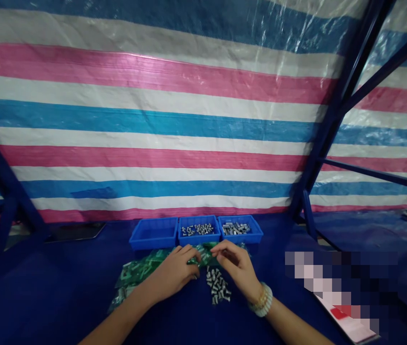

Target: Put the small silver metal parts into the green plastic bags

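Note:
Small metal screws [218, 286] lie in a loose pile on the blue table, between and below my two hands. My left hand [177, 268] is curled over green plastic bags [146, 266], with a bit of the green plastic showing between its fingers and thumb. On the other side of the pile, my right hand [237, 268] is bent above the right end of the bags. Its thumb and fingers are apart, and nothing shows between them. A pale beaded bracelet [264, 301] circles that wrist. The bags hold small parts that I cannot make out clearly.
Three blue bins stand in a row behind the bags: a left bin [155, 232], a middle bin [199, 238] with screws and a right bin [241, 237] with metal pieces. Dark blue frame posts [327, 129] rise at both sides. A partly blurred flat item [356, 326] lies at right.

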`<act>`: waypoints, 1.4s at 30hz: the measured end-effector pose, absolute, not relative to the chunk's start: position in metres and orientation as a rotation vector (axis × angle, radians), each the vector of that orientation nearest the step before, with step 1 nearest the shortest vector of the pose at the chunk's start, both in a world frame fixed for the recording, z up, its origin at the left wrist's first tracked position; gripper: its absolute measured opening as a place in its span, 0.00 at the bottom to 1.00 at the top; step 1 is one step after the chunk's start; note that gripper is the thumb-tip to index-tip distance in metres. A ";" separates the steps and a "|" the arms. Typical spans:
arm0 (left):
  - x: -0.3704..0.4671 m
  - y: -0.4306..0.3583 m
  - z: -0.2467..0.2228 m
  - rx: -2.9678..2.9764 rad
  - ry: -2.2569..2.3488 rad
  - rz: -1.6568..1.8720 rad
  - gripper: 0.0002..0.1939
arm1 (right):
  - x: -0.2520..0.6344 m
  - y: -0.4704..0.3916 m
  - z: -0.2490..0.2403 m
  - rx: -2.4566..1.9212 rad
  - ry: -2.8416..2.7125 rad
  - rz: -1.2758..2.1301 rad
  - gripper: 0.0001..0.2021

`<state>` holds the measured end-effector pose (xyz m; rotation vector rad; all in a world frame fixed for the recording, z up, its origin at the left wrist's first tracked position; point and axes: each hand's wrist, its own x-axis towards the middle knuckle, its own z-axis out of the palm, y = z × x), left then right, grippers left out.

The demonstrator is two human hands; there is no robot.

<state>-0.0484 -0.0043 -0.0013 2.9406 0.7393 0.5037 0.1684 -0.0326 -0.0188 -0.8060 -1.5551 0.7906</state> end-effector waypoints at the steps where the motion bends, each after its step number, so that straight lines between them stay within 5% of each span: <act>1: -0.047 -0.005 0.000 2.905 0.731 0.528 0.06 | 0.169 -0.033 -0.018 -0.802 -1.570 0.768 0.07; 13: -0.028 -0.024 0.009 2.080 0.868 1.025 0.07 | 0.160 -0.042 -0.019 -0.757 -1.777 0.493 0.15; 28: -0.019 -0.032 -0.001 1.639 0.801 1.082 0.08 | 0.165 -0.043 -0.009 -0.681 -1.771 0.457 0.05; 42: -0.012 -0.038 -0.006 1.969 0.898 1.354 0.03 | 0.159 -0.045 -0.017 -0.751 -1.771 0.510 0.06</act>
